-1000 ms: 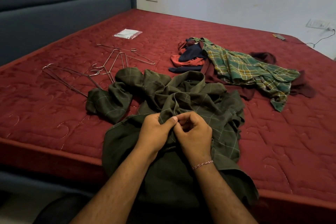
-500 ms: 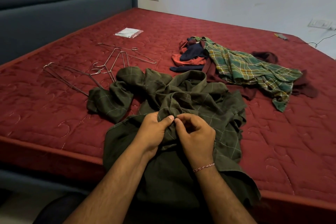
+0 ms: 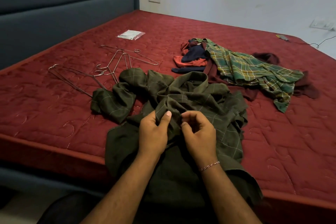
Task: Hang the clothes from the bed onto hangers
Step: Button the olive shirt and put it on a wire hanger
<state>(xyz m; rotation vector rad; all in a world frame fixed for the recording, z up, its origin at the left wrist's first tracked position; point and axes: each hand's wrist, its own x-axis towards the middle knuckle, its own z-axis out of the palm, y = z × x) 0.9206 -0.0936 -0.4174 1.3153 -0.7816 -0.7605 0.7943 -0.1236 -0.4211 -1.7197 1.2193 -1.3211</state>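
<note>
Lying crumpled in the lower middle of the frame, one dark green shirt [image 3: 181, 100] with thin pale lines spreads over the near edge of the red bed [image 3: 272, 151] and hangs down off it. Two hands are on it. The left hand [image 3: 154, 132] has its fingers curled and its thumb pressed on a fold of the cloth, pinching it. The right hand [image 3: 198, 132] is just beside it, fingers bent, with thumb and fingertip nipping the same bunched spot. A thin thread band [image 3: 210, 165] goes round the right wrist. At the middle left of the frame lie thin wire hangers [image 3: 116, 65] in a loose tangle; they look like about four, but they overlap so the count is not sure. At the upper right sits one pile of other clothes [image 3: 245, 71], with a green check shirt on top and red, blue and dark red pieces under it. One small clear packet [image 3: 131, 34] lies farther up the bed.
</note>
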